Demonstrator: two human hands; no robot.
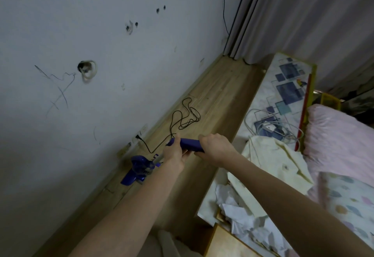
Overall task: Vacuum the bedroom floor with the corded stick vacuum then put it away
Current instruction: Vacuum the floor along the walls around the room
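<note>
one purple stick vacuum (141, 167), one black cord (183, 119), two hands, left (174, 151) and right (215, 147), one pink pillow (334, 135)

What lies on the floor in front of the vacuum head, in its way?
The black cord lies in loose loops on the floor ahead of the vacuum head. Past the loops, the strip toward the curtain looks bare.

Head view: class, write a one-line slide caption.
Both hands, left and right, grip the purple stick vacuum handle; black cord loops across the wooden floor.
</note>
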